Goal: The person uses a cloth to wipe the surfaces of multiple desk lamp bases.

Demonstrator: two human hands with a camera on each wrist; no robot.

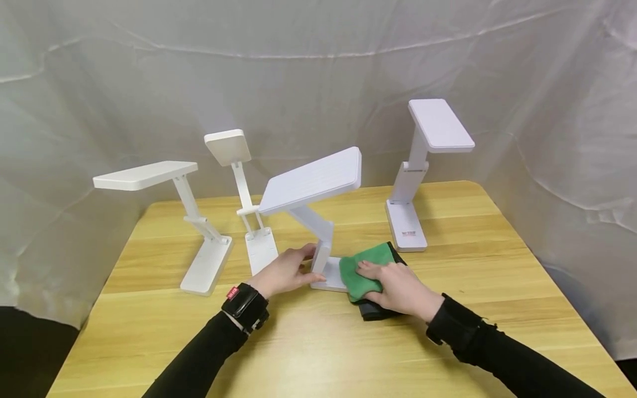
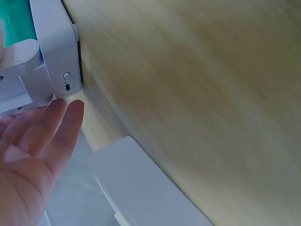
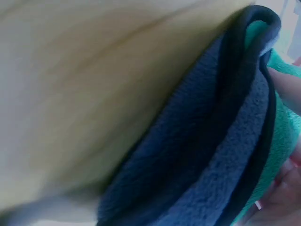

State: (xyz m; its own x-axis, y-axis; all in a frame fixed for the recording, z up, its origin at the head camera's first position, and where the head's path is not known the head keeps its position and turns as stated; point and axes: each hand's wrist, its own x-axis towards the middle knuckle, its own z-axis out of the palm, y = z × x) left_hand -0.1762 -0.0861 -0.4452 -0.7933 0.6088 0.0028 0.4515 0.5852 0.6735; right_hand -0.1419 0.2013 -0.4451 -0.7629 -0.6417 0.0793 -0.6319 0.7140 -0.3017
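Note:
A white desk lamp [image 1: 313, 179] stands unfolded in the middle of the table, its panel tilted above its base. My left hand [image 1: 286, 273] holds it low down, thumb on the near side of the base and fingers behind the lower arm. A small switch and a port show on the base's end [image 2: 67, 77] in the left wrist view. My right hand [image 1: 398, 287] grips a folded cloth [image 1: 362, 276], green on one face and dark grey on the other, and presses it on the base's right end. The cloth's dark folds [image 3: 202, 127] fill much of the right wrist view.
Two more white lamps, a left one [image 1: 204, 265] and a narrower one [image 1: 261, 249], stand left of my left hand. Another white lamp [image 1: 407, 226] stands at the back right. A pale sheet [image 1: 318, 94] hangs behind the wooden table [image 1: 318, 354].

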